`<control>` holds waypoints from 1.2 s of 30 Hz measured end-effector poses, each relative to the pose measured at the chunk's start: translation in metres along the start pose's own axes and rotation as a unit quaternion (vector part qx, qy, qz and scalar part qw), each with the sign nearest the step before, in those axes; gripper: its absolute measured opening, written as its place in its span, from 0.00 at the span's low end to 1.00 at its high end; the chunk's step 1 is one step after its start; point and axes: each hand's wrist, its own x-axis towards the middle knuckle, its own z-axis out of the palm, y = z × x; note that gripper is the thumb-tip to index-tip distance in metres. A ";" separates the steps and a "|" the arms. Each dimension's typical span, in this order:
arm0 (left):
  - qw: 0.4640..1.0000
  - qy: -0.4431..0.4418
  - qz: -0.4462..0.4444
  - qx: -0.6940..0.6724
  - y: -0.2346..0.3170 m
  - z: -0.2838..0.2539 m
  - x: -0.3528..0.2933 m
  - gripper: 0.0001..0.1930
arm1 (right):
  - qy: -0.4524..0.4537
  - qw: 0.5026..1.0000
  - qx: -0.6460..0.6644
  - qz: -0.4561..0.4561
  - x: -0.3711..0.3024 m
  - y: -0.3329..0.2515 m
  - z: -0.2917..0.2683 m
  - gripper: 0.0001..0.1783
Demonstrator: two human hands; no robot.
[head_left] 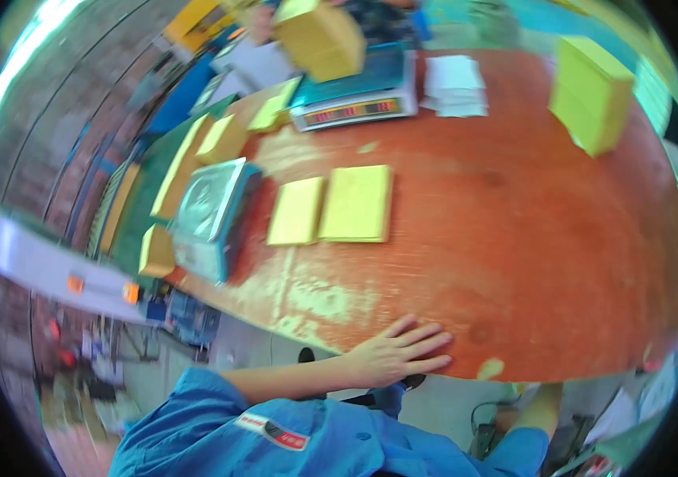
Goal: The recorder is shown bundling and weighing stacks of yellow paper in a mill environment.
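Note:
My left hand (401,352) lies flat on the near edge of the red-brown table (498,262), fingers spread, holding nothing. My right forearm (542,407) passes under the table's near edge, so its hand is hidden. Beyond my left hand, two flat stacks of yellow paper lie side by side: a narrower stack (296,211) and a wider stack (356,203). Left of them is a blue scale (216,215) with a shiny clear cover on its top.
At the far side, a tall yellow block (319,40) is on or just above a second scale (352,110) with a lit red display. White sheets (454,86) lie right of it. Another yellow block (591,95) stands far right. Yellow-brown blocks (224,139) line the left side.

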 end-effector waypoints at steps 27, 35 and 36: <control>0.545 0.455 -0.704 -0.023 -0.406 -0.113 -0.747 0.24 | -0.334 0.784 -0.522 0.020 -0.262 0.453 0.631 0.17; 0.640 0.307 -0.615 -0.343 -0.421 -0.115 -0.740 0.26 | -0.396 0.865 -0.290 0.104 -0.317 0.495 0.797 0.23; 0.643 0.300 -0.613 -0.348 -0.412 -0.112 -0.739 0.26 | -0.388 0.869 -0.287 0.106 -0.320 0.502 0.809 0.23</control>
